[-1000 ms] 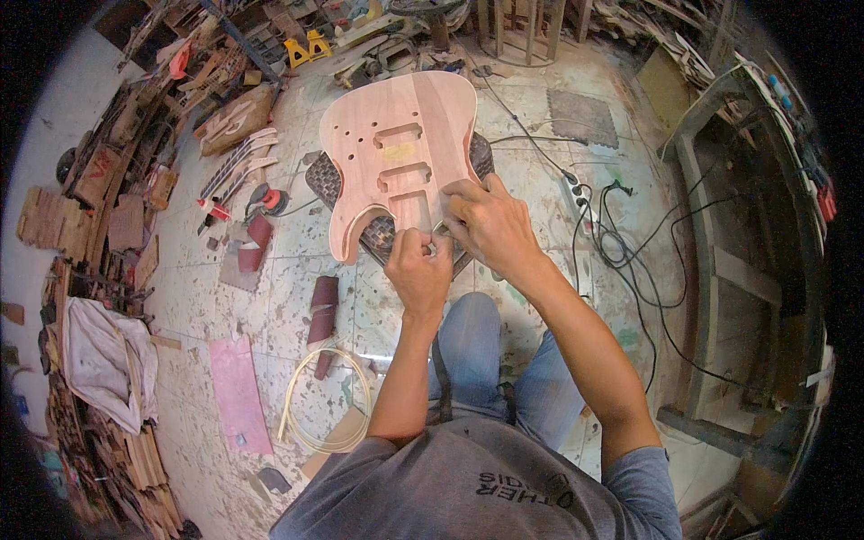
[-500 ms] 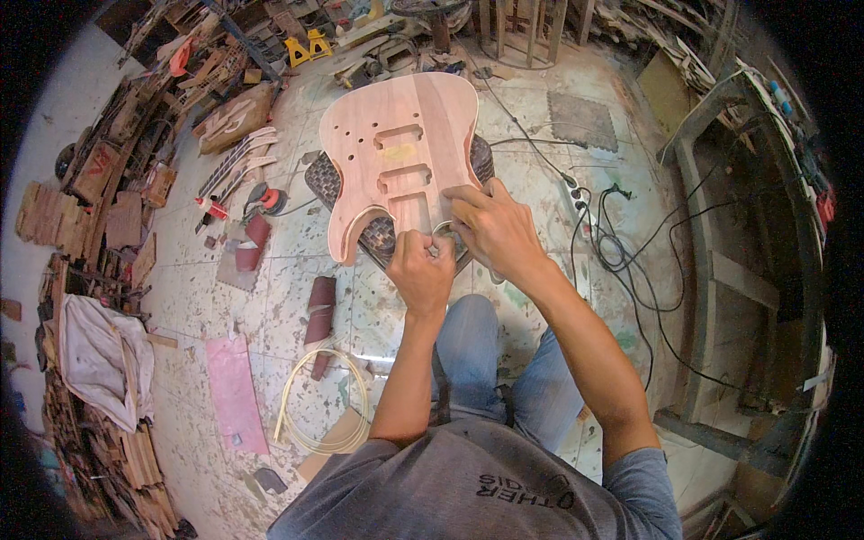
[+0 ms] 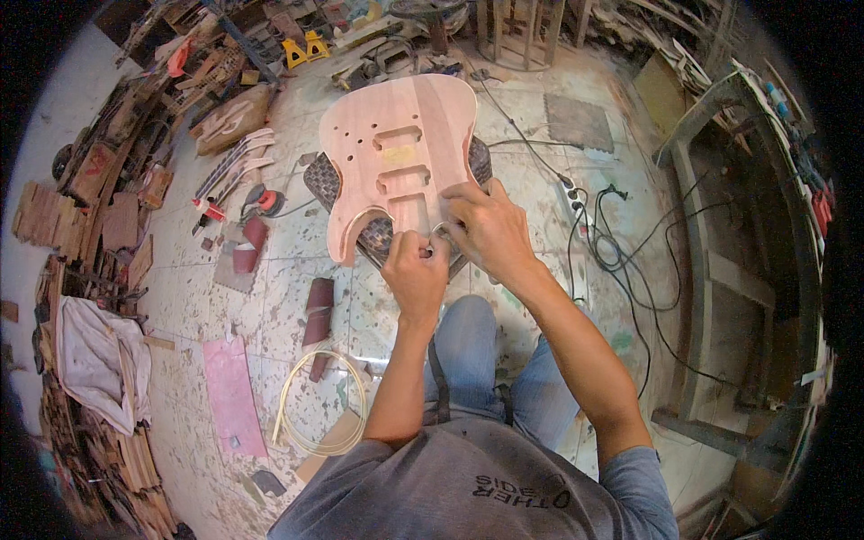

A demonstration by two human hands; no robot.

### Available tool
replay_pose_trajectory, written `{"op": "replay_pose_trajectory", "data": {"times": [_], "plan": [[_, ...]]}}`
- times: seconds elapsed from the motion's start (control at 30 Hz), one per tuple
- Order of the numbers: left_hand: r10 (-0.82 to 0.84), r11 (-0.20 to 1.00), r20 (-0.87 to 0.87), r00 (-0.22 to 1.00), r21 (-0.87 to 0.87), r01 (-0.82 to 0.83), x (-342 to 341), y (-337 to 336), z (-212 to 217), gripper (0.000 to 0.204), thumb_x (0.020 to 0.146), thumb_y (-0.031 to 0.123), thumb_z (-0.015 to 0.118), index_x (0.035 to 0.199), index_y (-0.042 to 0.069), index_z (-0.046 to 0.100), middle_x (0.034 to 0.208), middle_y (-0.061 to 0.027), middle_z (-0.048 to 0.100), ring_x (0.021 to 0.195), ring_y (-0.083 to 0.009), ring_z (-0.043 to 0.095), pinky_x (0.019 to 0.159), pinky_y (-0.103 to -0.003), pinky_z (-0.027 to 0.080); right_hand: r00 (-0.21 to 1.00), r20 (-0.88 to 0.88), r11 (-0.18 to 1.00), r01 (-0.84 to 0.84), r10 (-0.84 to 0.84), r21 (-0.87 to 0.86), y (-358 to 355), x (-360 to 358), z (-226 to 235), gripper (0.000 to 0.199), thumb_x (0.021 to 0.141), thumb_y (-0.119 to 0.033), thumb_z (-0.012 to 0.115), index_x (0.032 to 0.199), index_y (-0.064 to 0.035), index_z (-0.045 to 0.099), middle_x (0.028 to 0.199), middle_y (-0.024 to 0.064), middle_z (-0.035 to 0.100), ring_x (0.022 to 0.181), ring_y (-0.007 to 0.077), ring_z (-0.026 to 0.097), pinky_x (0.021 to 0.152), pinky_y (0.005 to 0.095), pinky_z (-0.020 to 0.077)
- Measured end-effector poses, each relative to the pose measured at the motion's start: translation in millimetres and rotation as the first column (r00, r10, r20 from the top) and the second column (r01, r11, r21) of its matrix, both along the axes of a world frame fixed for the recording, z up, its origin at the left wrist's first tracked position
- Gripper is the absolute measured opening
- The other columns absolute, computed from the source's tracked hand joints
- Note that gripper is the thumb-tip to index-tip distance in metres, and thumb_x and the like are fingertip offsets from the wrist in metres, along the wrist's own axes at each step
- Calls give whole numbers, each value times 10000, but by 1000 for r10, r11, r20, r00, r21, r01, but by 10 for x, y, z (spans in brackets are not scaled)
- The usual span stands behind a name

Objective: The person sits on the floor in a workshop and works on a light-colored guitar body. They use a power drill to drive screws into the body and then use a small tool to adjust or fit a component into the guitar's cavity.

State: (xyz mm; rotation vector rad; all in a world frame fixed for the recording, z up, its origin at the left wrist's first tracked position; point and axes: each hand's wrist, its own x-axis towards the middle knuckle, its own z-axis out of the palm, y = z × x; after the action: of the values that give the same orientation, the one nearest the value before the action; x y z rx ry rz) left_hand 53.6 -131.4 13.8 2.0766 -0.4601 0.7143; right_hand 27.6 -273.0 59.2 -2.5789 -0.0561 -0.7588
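Note:
An unfinished wooden electric guitar body (image 3: 355,148) lies on a dark woven-topped stool (image 3: 486,162) in front of my knees. Routed cavities and several drilled holes show in its face. By the neck end, my left hand (image 3: 416,274) is closed, its thumb and fingertips pinched on a thin pale strip (image 3: 437,229) at the cutaway. Just to the right, my right hand (image 3: 490,229) grips the guitar body's right horn, fingers curled over the top face. The horn is mostly hidden beneath that hand, and the strip's far end does not show.
On the floor at left lie a coil of cream strip (image 3: 282,405), a pink sheet (image 3: 234,391), sandpaper rolls (image 3: 318,310), a sander (image 3: 265,200) and guitar necks (image 3: 238,166). Black cables (image 3: 616,252) and a power strip (image 3: 573,198) lie at right beside a wooden frame (image 3: 706,310).
Both hands have shifted very slightly to the left, and my left hand's fingers have turned a little. The guitar body stays in place on the stool.

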Motion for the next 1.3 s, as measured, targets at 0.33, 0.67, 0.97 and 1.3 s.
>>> {"op": "replay_pose_trajectory", "data": {"times": [0.33,0.67,0.97,1.3], "plan": [[19,1000,-9,1000,-18,-19,-6,-15,-1,216,793,59,748,685,20,565,673,-122,599,562,-308,599,558,-422,474,999,-35,991,2,3,137,-46,-69,-8,83,784,-132,765,848,-88,736,1212,-59,738,881,255,613,724,390,557],[-30,1000,-59,998,-2,30,-8,23,63,220,811,72,749,692,13,574,685,-121,602,573,-307,593,571,-430,466,991,-127,962,83,-52,259,2,-22,20,123,804,-161,745,874,-62,765,1128,-11,747,834,309,646,761,410,550],[-69,997,-187,980,27,75,11,88,171,180,814,82,744,714,-2,620,697,-134,634,617,-312,617,619,-439,481,999,-11,984,46,-45,171,26,-43,-29,161,792,-176,773,790,-35,695,1159,-31,746,772,281,724,652,399,565],[-37,998,-172,984,40,44,7,100,192,165,819,107,750,746,11,639,710,-128,643,627,-310,649,621,-424,512,994,105,994,11,-22,110,44,-62,-63,102,786,-116,759,849,-76,690,1015,7,714,761,280,720,608,420,561]]}}
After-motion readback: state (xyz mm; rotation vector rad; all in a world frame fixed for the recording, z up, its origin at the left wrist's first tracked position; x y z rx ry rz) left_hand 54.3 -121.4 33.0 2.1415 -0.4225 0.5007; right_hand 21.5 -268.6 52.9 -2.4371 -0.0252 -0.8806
